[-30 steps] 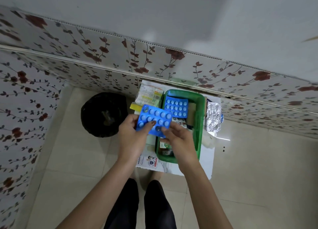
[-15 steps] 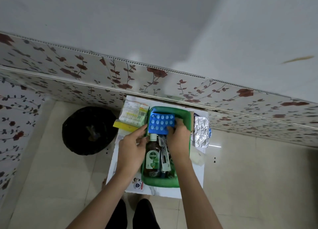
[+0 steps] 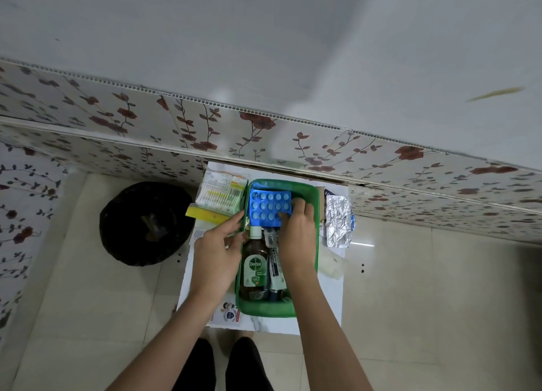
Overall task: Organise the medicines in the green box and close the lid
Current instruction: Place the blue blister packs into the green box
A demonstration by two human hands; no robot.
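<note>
A white rectangular tabletop (image 3: 328,299) fills the lower centre of the frame, against a floral-patterned wall panel (image 3: 264,132). Left of it on the floor stands a round black bin (image 3: 140,223). On the tabletop sits the green plastic box (image 3: 315,214), open, with no lid in view. Inside it, at the bottom, lie a brown Dettol bottle (image 3: 254,269) and a black-and-white tube (image 3: 275,269); a blue blister pack of white tablets (image 3: 268,207) lies at the top. The right hand (image 3: 296,232) rests with spread fingers pressing on the pack. The left hand (image 3: 215,254) is loosely open at the box's left rim, holding nothing. A silver foil strip (image 3: 338,223) lies right of the box.
</note>
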